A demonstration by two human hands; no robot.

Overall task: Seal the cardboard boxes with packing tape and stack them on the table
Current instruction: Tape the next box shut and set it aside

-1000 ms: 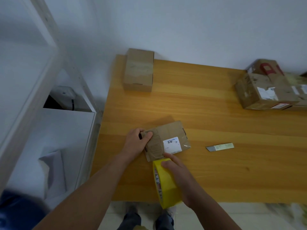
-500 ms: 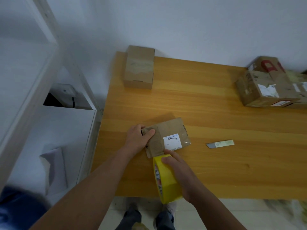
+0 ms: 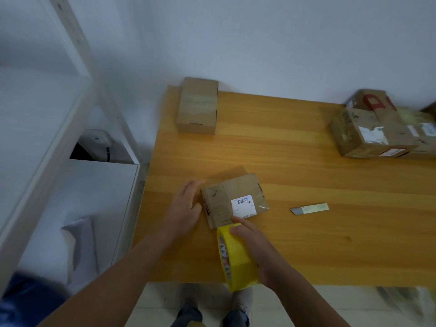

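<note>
Grips glossy yellow tape roll (image 3: 237,260) in curled right hand (image 3: 256,247), index fingertip on near edge of flat, creased cardboard box (image 3: 232,199) lying front-left on smooth wooden table (image 3: 318,244). Holds left hand (image 3: 186,205), fingers loosely straight, just beside box's left end.

Probably a parcel-packing room: labelled cardboard boxes (image 3: 368,133) on a wooden table (image 3: 283,161) beside white shelving (image 3: 99,185).

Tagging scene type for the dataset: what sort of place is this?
Probably a small home or office packing corner: one wooden table against a bare white wall, worn labelled shipping boxes, a yellow tape roll in the right hand.
</note>
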